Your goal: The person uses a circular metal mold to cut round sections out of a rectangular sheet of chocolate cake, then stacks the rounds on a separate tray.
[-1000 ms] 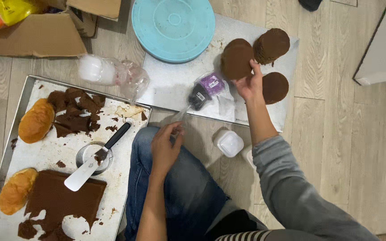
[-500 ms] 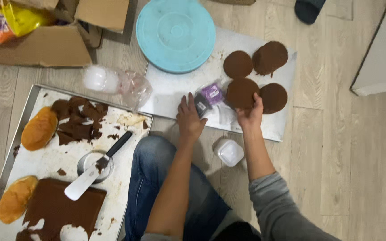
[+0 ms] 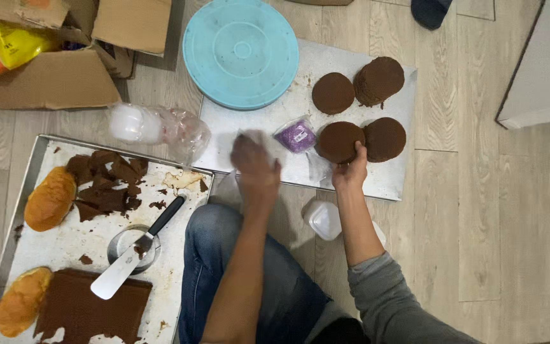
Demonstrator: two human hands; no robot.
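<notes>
**Hands at the cake rounds on the floor**

Wooden floorboards carry everything we see from the head camera, our only view. Our right hand [image 3: 350, 171] pinches the near edge of a round chocolate cake layer [image 3: 338, 140] lying on the steel sheet [image 3: 389, 178]; the layer sits just beyond the fingers, thumb on top of its rim. Three more brown rounds lie near it, one [image 3: 384, 138] touching its right side.

Our left hand [image 3: 254, 162] is blurred over a crumpled clear plastic wrap [image 3: 256, 137]; we cannot tell whether it grips or only rests there. A purple packet [image 3: 296, 136] lies between the hands. A blue turntable [image 3: 241, 52] overlaps the sheet's far corner. To our left, a baking tray [image 3: 27, 185] holds cake scraps, buns and a spatula [image 3: 136, 248].
</notes>
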